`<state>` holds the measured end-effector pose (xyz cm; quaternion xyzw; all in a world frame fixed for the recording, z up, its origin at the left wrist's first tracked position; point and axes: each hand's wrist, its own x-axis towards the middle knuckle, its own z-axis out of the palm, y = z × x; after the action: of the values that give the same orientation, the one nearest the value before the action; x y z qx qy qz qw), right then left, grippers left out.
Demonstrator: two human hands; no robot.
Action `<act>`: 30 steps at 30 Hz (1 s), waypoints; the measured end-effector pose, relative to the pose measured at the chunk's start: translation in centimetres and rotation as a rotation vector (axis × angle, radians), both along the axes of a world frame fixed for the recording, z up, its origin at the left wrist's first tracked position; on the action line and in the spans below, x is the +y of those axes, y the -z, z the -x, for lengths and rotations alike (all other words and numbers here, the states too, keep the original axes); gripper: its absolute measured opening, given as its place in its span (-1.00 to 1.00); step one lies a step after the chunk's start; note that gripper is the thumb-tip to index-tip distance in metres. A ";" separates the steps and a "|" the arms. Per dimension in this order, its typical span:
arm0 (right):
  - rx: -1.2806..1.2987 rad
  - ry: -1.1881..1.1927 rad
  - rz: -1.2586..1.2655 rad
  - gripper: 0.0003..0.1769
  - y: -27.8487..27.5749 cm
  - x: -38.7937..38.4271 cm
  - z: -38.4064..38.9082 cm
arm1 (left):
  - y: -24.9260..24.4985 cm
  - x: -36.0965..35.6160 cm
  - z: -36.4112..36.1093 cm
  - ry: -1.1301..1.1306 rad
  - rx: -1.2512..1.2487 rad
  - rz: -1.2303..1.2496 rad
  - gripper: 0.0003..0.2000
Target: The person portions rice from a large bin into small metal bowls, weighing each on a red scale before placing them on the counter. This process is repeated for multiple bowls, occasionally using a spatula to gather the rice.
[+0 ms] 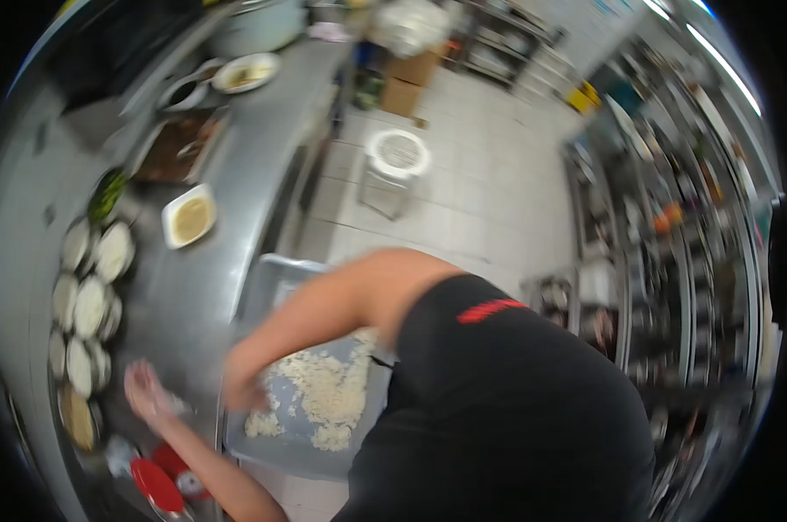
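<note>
Black short-sleeved shirt with a red mark (515, 409) is filling the lower right, closest to the lens, heavily blurred. Right arm is reaching out from that shoulder, and the right hand (244, 396) is sitting down in the shallow grey rectangular tray (276, 278), right at the left edge of the loose heap of white crumbly rice-like food (324, 391). The heap is lying just beside and partly against the hand, spreading away from it across the tray floor. Motion blur is smearing the fingers, so I cannot tell whether that hand is clenching food or lying loose. Left hand (146, 391) is resting on the long stainless steel counter (237, 191), well apart from the heap and outside the tray, fingers looking spread and flat with nothing in them. Two round red lids (154, 483) are lying near that forearm. A row of round containers with white filling (89, 304) is running along the counter's far edge just beyond the left hand. Further along, a white rectangular dish of tan sauce (189, 217) is sitting alone. A white round stool-like stand (398, 152) is standing on the pale tiled floor (480, 191), with a brown cardboard box (402, 96) behind it.
</note>
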<state>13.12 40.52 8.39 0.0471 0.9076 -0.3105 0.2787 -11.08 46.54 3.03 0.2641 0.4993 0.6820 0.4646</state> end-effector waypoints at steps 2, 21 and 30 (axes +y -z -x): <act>-0.037 -0.042 0.052 -0.68 -3.3 2.3 4.8 | -3.5 -7.6 -2.7 -0.116 0.160 0.126 -0.69; 0.153 -0.012 0.156 -0.54 7.3 -5.0 -0.8 | 4.4 -30.0 18.0 -1.224 0.371 0.149 -0.77; -0.356 0.312 -0.140 -0.57 30.2 -13.0 -13.5 | 5.0 -28.3 38.8 -0.407 1.827 0.967 -0.76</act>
<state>26.60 27.47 -21.82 0.2599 0.8451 -0.2730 0.3791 -49.92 18.25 -1.97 0.3755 0.9135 0.0174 -0.1556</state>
